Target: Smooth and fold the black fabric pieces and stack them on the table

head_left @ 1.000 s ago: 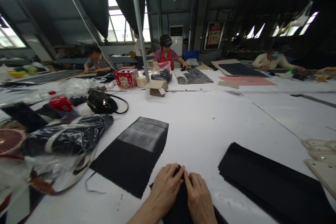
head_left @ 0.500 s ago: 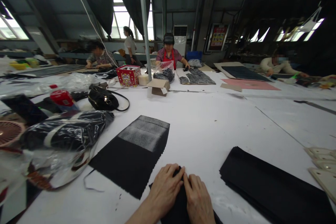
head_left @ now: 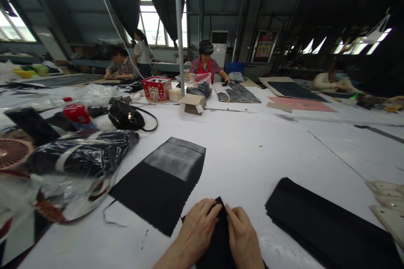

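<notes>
A piece of black fabric [head_left: 218,241] lies folded on the white table at the bottom centre, partly hidden under my hands. My left hand [head_left: 200,225] rests on its left side, with thumb and fingers closed on the fabric near the upper end. On the opposite edge, my right hand [head_left: 243,233] has its fingers bent and pressed together on the cloth. Left of my hands lies a flat black fabric piece [head_left: 148,195] with a greyish, speckled upper part. To the right sits a stack of black fabric [head_left: 328,222].
A plastic-wrapped dark bundle [head_left: 91,153], a black handbag [head_left: 126,115], a red-capped bottle [head_left: 78,113] and a pink fan [head_left: 12,153] crowd the left. Pale card templates [head_left: 389,214] lie far right. An open cardboard box [head_left: 193,103] stands near the pole. Several people work at tables beyond.
My right hand has shifted slightly right, away from the left, and more of the black fabric's tip shows between them. The left hand still holds the cloth.
</notes>
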Tool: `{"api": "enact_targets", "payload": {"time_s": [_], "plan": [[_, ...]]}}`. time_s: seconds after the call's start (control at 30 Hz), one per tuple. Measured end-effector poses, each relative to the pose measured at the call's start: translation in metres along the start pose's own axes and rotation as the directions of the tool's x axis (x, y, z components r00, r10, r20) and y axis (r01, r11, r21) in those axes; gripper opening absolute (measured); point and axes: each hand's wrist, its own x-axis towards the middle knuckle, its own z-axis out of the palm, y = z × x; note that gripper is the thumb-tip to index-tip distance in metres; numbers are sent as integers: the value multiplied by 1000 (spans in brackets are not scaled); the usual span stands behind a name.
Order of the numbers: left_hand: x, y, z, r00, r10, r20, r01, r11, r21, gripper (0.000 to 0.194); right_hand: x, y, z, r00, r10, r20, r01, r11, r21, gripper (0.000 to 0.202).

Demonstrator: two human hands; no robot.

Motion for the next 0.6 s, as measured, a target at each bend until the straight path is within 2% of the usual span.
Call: {"api": "enact_targets", "payload": {"time_s": [0.1,0.17,0.37,0.43,0.53,0.6], "plan": [[-1,3,0,999,19,-47,-18,1000,15,37,7,0,-13,987,148,58,-156,975,160,28],[0,5,0,998,32,-50,-31,999,25,35,11,0,-20,978,185,99,-201,958,203,25],[3,9,-3,999,34,42,-36,998,53,38,11,-5,-25,972,202,120,-210,976,53,27],[4,9,-4,998,41,50,-44,997,61,38,12,-4,-25,967,211,146,-227,968,108,27],[5,9,-4,996,60,60,-64,995,72,38,15,5,-30,916,313,252,-386,860,334,37],[5,9,-4,996,69,60,-74,994,85,39,16,11,-35,868,387,313,-489,778,395,50]]}}
